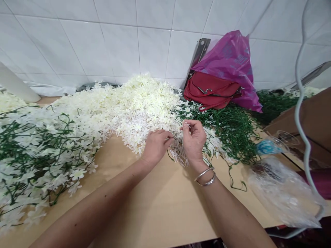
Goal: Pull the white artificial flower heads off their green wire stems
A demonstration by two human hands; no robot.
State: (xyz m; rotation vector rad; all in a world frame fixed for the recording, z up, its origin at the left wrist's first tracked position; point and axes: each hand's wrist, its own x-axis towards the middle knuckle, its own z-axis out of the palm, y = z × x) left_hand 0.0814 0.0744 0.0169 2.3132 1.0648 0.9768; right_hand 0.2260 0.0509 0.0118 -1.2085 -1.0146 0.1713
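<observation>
You are holding a small white piece [186,124] between the thumb and fingers of your right hand [193,139], its tip standing up; it is looking too tiny for its long axis to be read. Your left hand [157,146] is resting just beside it, nearer your body and to the left, thumb and fingers drawn narrow; whether they are gripping a thin stem there, you cannot tell. Both hands are hovering at the near edge of the white blossoms [150,100], with the heap of green stems [227,134] lying to the right, closer to your right hand. Bare bench [150,213] is opening toward you between your forearms, while the flowered stems [59,151] are bounding the left side and a clear plastic bag [281,193] the right.
</observation>
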